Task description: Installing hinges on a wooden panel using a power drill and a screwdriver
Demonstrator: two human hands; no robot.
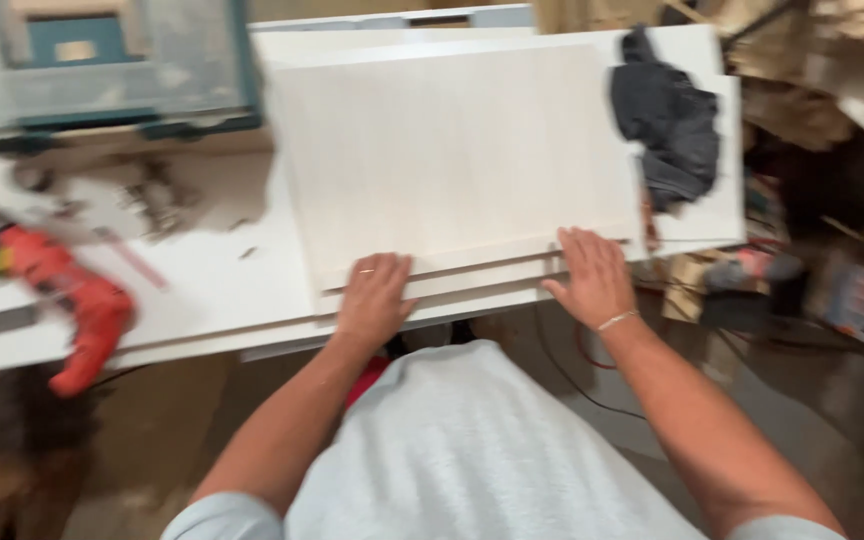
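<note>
White panels [452, 160] lie stacked on the workbench [202, 290], near edges stepped. The left hand [372, 298] rests flat, fingers spread, on the lower panels' front edge; the right hand [595, 278] presses open-palmed there too, gripping nothing. A red drill [72, 295] lies well left.

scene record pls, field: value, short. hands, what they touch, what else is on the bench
left hand: flat on the near edge of the stacked white panels, palm down
right hand: flat on the same near edge, further right, palm down
grasp: neither hand closed around anything
panels: pale, lying flat on the white workbench
dark cloth: crumpled at the panels' far right corner
red power drill: on the bench at left, untouched
tool case: grey-green, far left
image: motion-blurred
</note>
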